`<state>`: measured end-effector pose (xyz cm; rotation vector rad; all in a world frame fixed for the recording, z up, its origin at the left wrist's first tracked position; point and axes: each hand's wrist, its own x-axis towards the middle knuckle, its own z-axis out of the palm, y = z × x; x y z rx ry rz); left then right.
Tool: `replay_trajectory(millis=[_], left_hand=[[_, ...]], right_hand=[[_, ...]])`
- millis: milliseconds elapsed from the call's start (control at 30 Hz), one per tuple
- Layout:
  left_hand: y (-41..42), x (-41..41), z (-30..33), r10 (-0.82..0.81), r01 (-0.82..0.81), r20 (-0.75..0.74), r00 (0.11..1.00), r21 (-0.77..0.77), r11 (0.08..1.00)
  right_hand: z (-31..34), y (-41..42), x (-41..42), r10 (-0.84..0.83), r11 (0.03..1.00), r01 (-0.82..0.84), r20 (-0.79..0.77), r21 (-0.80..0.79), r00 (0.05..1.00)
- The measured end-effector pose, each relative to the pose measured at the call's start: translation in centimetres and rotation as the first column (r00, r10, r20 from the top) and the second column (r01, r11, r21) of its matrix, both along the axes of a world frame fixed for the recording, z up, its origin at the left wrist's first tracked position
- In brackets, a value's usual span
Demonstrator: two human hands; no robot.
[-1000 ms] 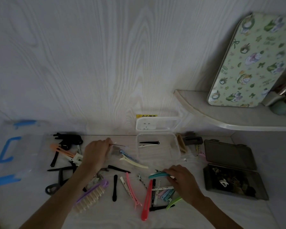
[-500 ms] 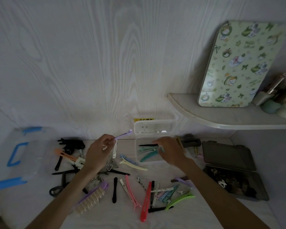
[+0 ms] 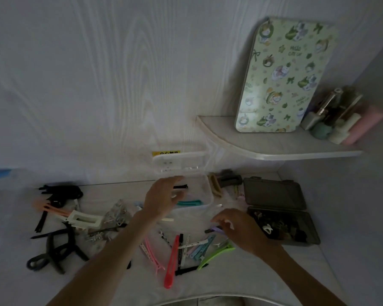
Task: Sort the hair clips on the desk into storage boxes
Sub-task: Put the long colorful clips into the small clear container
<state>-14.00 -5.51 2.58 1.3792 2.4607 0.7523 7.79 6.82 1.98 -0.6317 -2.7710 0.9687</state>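
A clear storage box (image 3: 209, 193) with its lid (image 3: 179, 162) raised stands at the back of the desk. It holds a black clip (image 3: 182, 186) and a teal clip (image 3: 190, 203). My left hand (image 3: 161, 198) hovers over the box's left side with fingers spread and nothing in it. My right hand (image 3: 238, 231) is lower right, its fingertips pinching a purple clip (image 3: 217, 229) on the desk. Loose clips lie in front: a red one (image 3: 171, 261), a pink one (image 3: 151, 252), a green one (image 3: 217, 253), pale blue ones (image 3: 202, 247).
A dark open box (image 3: 274, 193) holding small clips sits at the right. Black claw clips (image 3: 58, 250), a white rectangular clip (image 3: 84, 220) and an orange clip (image 3: 50, 209) lie on the left. A corner shelf (image 3: 274, 151) carries a patterned tin (image 3: 283, 78) and bottles (image 3: 341, 122).
My left hand moved right to the clear box and no longer holds the purple and white clips. My right hand left the box and came down to the loose clips.
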Motion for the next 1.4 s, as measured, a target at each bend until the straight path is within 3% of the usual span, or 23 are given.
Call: replay_trajectory(millis=[100, 167, 233, 300, 433, 567, 667, 800, 900, 1000, 1067, 1167, 1300, 1400], left_hand=[[-2.2, 1.7, -0.8, -0.028, 0.04, -0.091, 0.995, 0.126, 0.991], [-4.5, 2.8, -0.9, 0.013, -0.008, -0.048, 0.999, 0.105, 0.994], [-6.6, 4.1, -1.2, 0.026, -0.024, 0.017, 1.0, -0.096, 0.995], [-8.3, 5.6, -1.8, -0.001, 0.019, 0.06, 0.998, -0.302, 0.953], [-10.1, 7.5, -2.9, -0.06, 0.082, 0.063, 0.996, -0.445, 0.892], [-9.6, 6.6, -3.4, -0.043, 0.053, 0.033, 0.999, -0.432, 0.9], [-9.6, 5.4, -3.5, -0.017, 0.057, 0.104, 0.994, -0.397, 0.916], [-10.0, 4.2, -3.3, 0.005, 0.027, 0.101, 0.995, -0.309, 0.951], [-10.1, 4.0, -1.9, 0.017, -0.006, 0.079, 0.997, -0.146, 0.989], [-8.4, 3.3, 0.0, 0.025, -0.022, -0.037, 0.999, 0.095, 0.995], [-6.3, 2.2, 1.2, 0.018, -0.001, -0.117, 0.993, 0.15, 0.989], [-3.5, 0.7, 1.9, 0.013, -0.008, -0.095, 0.995, 0.061, 0.998], [-3.1, -0.5, 1.1, 0.006, -0.028, -0.115, 0.993, -0.184, 0.982], [-4.6, -0.4, 1.0, 0.079, -0.088, -0.089, 0.993, -0.111, 0.99]], right_hand=[[-2.3, -0.2, 2.1, 0.005, 1.0, 0.0, 0.138, -0.029, 0.99], [-3.6, -0.6, 2.7, 0.051, 0.998, -0.06, 0.278, 0.024, 0.959], [-4.4, -1.1, 3.0, 0.076, 0.987, -0.133, 0.465, 0.091, 0.882], [-4.7, -2.0, 3.0, 0.065, 0.976, -0.162, 0.517, 0.145, 0.853], [-5.7, -3.5, 2.9, 0.028, 0.943, -0.129, 0.311, 0.308, 0.95], [-5.9, -3.3, 1.7, 0.017, 0.929, -0.092, 0.208, 0.357, 0.978], [-5.4, -3.0, 1.0, 0.018, 0.934, -0.061, 0.125, 0.352, 0.992], [-4.9, -2.5, 0.7, -0.004, 0.959, -0.028, 0.112, 0.283, 0.994], [-4.3, -2.2, 0.9, -0.048, 0.963, 0.037, 0.036, 0.267, 0.998], [-3.6, -2.2, 0.8, -0.071, 0.961, 0.091, -0.085, 0.262, 0.994], [-2.9, -2.4, 0.2, -0.095, 0.969, 0.126, -0.152, 0.21, 0.984], [-1.2, -2.6, -1.5, -0.084, 0.965, 0.131, -0.207, 0.227, 0.975], [1.0, -1.8, -5.4, 0.01, 0.968, 0.039, -0.198, 0.246, 0.98], [1.8, -1.3, -8.7, 0.08, 0.953, -0.04, -0.121, 0.301, 0.989]])
